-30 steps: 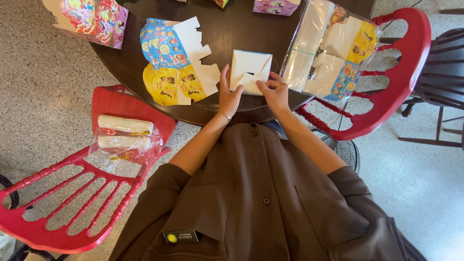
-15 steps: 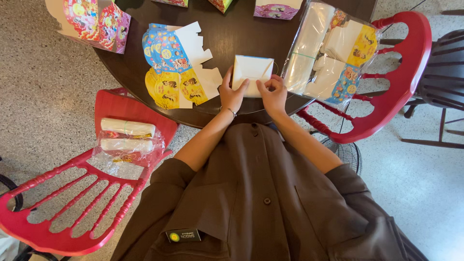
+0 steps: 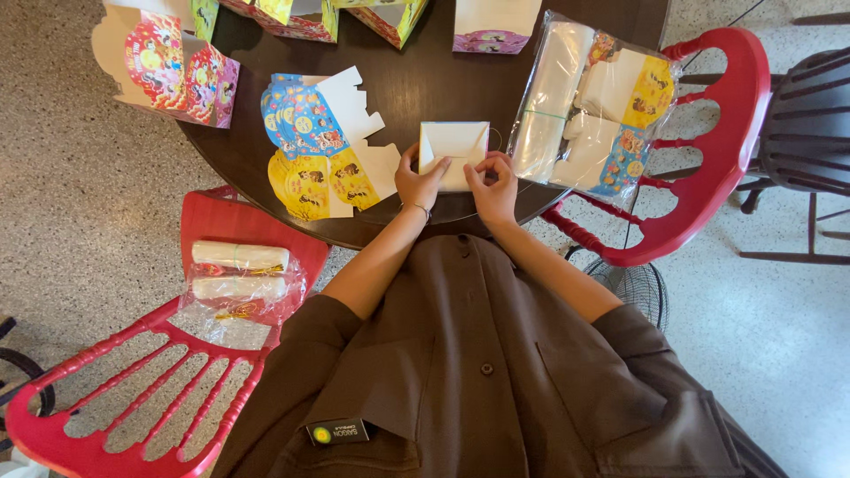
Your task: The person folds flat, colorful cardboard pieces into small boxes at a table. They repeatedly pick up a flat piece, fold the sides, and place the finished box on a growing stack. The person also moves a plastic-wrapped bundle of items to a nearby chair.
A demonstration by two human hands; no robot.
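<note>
White box [image 3: 453, 150], table [image 3: 416, 88] at 6 o'clock.
Both hands' fingers [image 3: 428, 168] grasping its lower flap; best pressed evenly, creases aligned.

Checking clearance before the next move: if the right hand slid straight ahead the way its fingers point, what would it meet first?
The right hand already touches the small white folded cardboard box, so it would push that first. Beyond it the dark round wooden table looks bare up to a white box at the far edge, though depth is uncertain.

I saw a white box [image 3: 453, 152] on the worktop [image 3: 416, 84], flat printed cartons [image 3: 320, 146] left of it, a clear bagged bundle [image 3: 595, 111] to its right, folded colourful boxes [image 3: 173, 71] behind, and wrapped rolls [image 3: 239, 274] on the red chair [image 3: 133, 389].
</note>
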